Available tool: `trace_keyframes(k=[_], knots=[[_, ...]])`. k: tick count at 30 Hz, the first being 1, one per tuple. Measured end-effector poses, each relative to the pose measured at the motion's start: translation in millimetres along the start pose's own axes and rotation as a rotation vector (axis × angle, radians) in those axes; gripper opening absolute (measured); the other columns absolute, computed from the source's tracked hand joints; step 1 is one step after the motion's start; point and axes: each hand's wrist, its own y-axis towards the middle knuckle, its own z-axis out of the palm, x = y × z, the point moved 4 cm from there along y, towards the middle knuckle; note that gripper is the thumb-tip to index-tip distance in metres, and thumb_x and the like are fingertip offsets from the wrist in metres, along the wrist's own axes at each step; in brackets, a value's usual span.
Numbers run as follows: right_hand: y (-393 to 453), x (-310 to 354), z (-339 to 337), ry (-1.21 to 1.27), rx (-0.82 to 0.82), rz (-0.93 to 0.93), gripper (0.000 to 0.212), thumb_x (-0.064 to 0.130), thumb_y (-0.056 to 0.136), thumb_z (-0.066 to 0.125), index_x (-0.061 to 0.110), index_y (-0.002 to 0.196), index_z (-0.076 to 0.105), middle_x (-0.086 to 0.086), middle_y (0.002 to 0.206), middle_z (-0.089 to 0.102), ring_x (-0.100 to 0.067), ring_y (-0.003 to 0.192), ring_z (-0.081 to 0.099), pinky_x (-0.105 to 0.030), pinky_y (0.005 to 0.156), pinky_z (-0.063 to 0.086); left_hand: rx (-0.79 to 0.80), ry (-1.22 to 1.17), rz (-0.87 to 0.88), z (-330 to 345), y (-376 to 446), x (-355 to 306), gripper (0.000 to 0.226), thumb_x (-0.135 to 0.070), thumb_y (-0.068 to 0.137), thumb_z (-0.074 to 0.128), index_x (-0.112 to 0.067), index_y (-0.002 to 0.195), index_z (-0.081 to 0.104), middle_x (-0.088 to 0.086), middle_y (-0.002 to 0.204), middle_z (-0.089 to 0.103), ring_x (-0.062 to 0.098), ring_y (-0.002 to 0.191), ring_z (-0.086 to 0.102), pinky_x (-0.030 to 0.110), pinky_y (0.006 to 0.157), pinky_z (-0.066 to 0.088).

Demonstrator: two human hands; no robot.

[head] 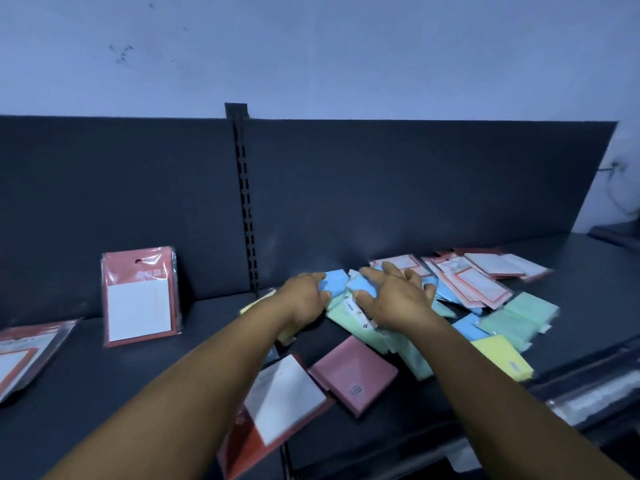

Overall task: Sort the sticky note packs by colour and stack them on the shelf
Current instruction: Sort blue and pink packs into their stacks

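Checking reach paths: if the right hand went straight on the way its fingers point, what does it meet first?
The right hand already lies over flat blue sticky note packs; further along that line stands the dark upright shelf back panel. Depth between them is unclear.

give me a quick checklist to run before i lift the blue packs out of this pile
1. Left hand on a blue pack: ok, fingers curl over its edge.
2. Right hand gripping anything: cannot tell, fingers spread over the pile.
3. Blue packs free of others: not ok, green packs and red-framed packs overlap them.
4. Bare shelf for a blue stack: ok.
5. Upright pack out of the way: ok.
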Motion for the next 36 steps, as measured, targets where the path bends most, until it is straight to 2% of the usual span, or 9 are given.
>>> trace_keyframes(k=[3, 6, 11, 15, 21, 25, 30, 32, 36], knots=[[3, 0, 4, 0.008, 0.003, -0.053, 0.050, 0.042, 0.097, 0.032, 0.046, 0.146, 0.024, 0.006, 0.161, 0.007, -0.029, 0.146, 0.004, -0.051, 0.115, 0.007, 0.043, 0.076, -0.071, 4, 20, 2, 0.057, -0.040, 0.098, 0.043, -0.014, 0.147, 0.031, 0.011, 0.152, 0.033, 0.029, 0.136, 0.036, 0.036, 0.112, 0.031], [7, 3, 3, -0.011, 0.015, -0.110, 0.060, 0.034, 0.094, 0.039, 0.039, 0.150, 0.019, 0.000, 0.162, 0.005, -0.026, 0.148, 0.001, -0.045, 0.116, 0.004, 0.097, 0.168, -0.134, 4, 32, 4, 0.062, -0.050, 0.092, 0.048, -0.018, 0.143, 0.036, 0.009, 0.146, 0.035, 0.030, 0.132, 0.038, 0.043, 0.109, 0.033], [10, 4, 0, -0.009, -0.007, -0.148, 0.078, 0.035, 0.086, 0.058, 0.021, 0.151, 0.017, -0.002, 0.155, 0.026, -0.022, 0.143, 0.013, -0.035, 0.114, 0.011, 0.097, 0.183, -0.181, -4, 41, 7, 0.079, -0.058, 0.080, 0.062, -0.016, 0.142, 0.036, 0.009, 0.137, 0.035, 0.030, 0.129, 0.037, 0.041, 0.108, 0.036], [11, 4, -3, 0.016, -0.003, -0.158, 0.077, 0.033, 0.084, 0.063, 0.021, 0.148, 0.023, -0.001, 0.151, 0.031, -0.021, 0.142, 0.015, -0.032, 0.113, 0.014, 0.098, 0.264, -0.236, -1, 42, 15, 0.083, -0.070, 0.082, 0.048, -0.017, 0.144, 0.034, 0.010, 0.136, 0.031, 0.030, 0.129, 0.032, 0.040, 0.108, 0.031], [9, 7, -2, 0.022, -0.004, -0.232, 0.074, 0.018, 0.088, 0.054, 0.020, 0.151, 0.017, 0.000, 0.155, 0.024, -0.020, 0.146, 0.007, -0.033, 0.116, 0.008, 0.039, 0.204, -0.264, 1, 38, 12, 0.078, -0.064, 0.083, 0.053, -0.018, 0.142, 0.033, 0.010, 0.142, 0.033, 0.030, 0.132, 0.035, 0.039, 0.108, 0.030], [8, 6, -1, 0.038, -0.023, -0.254, 0.074, 0.019, 0.088, 0.055, 0.021, 0.151, 0.017, 0.002, 0.155, 0.025, -0.020, 0.147, 0.007, -0.034, 0.117, 0.007, -0.022, 0.136, -0.330, -1, 35, 13, 0.076, -0.066, 0.085, 0.046, -0.015, 0.141, 0.036, 0.011, 0.145, 0.034, 0.031, 0.134, 0.031, 0.041, 0.106, 0.029], [7, 6, 0, 0.058, -0.041, -0.279, 0.073, 0.019, 0.087, 0.056, 0.022, 0.150, 0.020, 0.002, 0.153, 0.027, -0.020, 0.146, 0.009, -0.033, 0.116, 0.008, -0.057, -0.009, -0.433, 4, 36, 22, 0.060, -0.059, 0.081, 0.061, -0.014, 0.118, 0.053, 0.011, 0.134, 0.045, 0.033, 0.124, 0.036, 0.039, 0.101, 0.038], [7, 6, 1, 0.063, -0.053, -0.287, 0.073, 0.018, 0.087, 0.057, 0.022, 0.151, 0.020, 0.003, 0.153, 0.027, -0.020, 0.146, 0.008, -0.032, 0.116, 0.007, -0.043, -0.048, -0.446, 3, 35, 21, 0.056, -0.057, 0.079, 0.065, -0.014, 0.112, 0.052, 0.012, 0.133, 0.047, 0.032, 0.124, 0.036, 0.039, 0.101, 0.038], [5, 6, 1, 0.060, -0.088, -0.333, 0.073, 0.017, 0.087, 0.056, 0.024, 0.151, 0.021, 0.007, 0.152, 0.029, -0.018, 0.145, 0.009, -0.031, 0.115, 0.008, -0.066, -0.033, -0.483, -1, 30, 18, 0.081, -0.054, 0.073, 0.072, -0.015, 0.134, 0.036, 0.012, 0.138, 0.037, 0.031, 0.128, 0.032, 0.039, 0.103, 0.036]])
